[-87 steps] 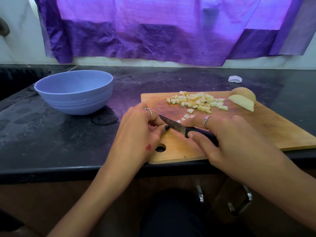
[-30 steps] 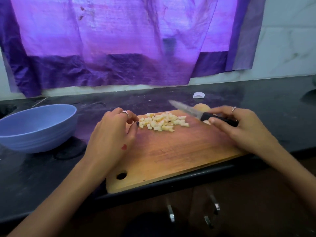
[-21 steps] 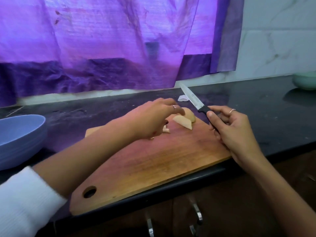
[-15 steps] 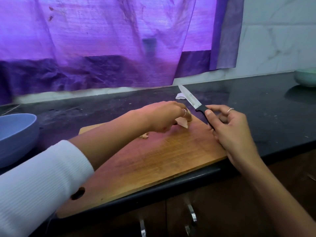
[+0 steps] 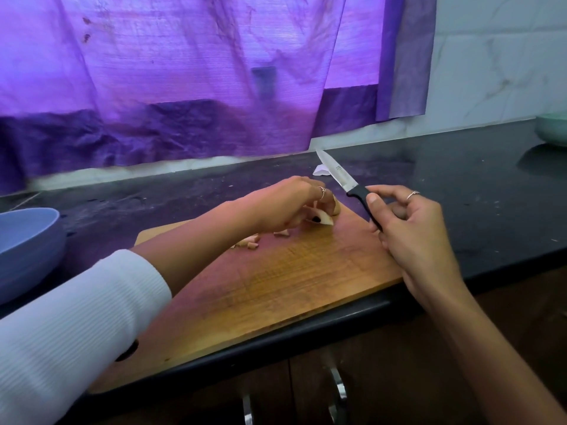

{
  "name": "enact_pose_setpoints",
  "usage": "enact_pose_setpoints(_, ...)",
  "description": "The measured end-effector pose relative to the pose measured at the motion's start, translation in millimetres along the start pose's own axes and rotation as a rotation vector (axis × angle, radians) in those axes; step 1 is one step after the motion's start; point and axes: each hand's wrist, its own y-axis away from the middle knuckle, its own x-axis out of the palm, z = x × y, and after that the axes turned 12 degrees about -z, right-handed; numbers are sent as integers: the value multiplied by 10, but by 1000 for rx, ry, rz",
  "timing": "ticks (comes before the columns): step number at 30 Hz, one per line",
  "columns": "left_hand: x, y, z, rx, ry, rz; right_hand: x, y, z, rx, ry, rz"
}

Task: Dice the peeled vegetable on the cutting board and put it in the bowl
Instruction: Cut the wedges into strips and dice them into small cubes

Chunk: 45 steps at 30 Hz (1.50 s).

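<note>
**Left hand takes a vegetable piece, right hand lifts the knife**

The left hand reaches to the far right corner of the cutting board and its fingers pinch a peeled vegetable piece. A few diced bits lie just beside the forearm. The right hand grips the knife, blade pointing up and away. The blue bowl stands on the worktop at the left, well apart.

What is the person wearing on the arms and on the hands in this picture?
The left arm has a white ribbed sleeve pushed up, so the forearm is bare. The left hand wears a thin silver ring, and one nail looks dark. The right arm is bare, with no sleeve in view. The right hand also wears a thin silver ring.
</note>
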Motion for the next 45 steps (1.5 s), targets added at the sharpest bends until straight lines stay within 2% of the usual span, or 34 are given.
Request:
enact_pose_setpoints(3,-22,61,-1,18,33,-70,-1,5,8,1,-3,0)
enact_pose_setpoints(8,-27,112,-93,-53,5,30,1,11,9,0,8,-3)
enact_pose_setpoints(14,-13,60,-110,-101,60,17,-4,14,-2,-12,36,1)
enact_pose_setpoints(20,-386,311,-360,-92,95,-172,-17,26,12,-37,49,25)
enact_pose_setpoints(28,-760,1141,-364,-344,-108,-214,-4,26,-4,-64,72,39)
enact_pose_setpoints(30,-749,1302,-338,-462,-195,-209,-1,28,-1,-77,85,44)
enact_pose_setpoints(34,-648,1406,-412,-699,-306,-172,-5,46,15,-100,117,60)
enact_pose_setpoints(37,-544,1339,-513,-743,-355,-131,-2,56,21,-108,144,66)
enact_pose_setpoints(41,-552,1270,-573,-834,-285,-116,-13,41,0,-117,195,69)
enact_pose_setpoints(45,-774,1420,-514,-924,-93,-56,-28,96,54,-202,224,-74)
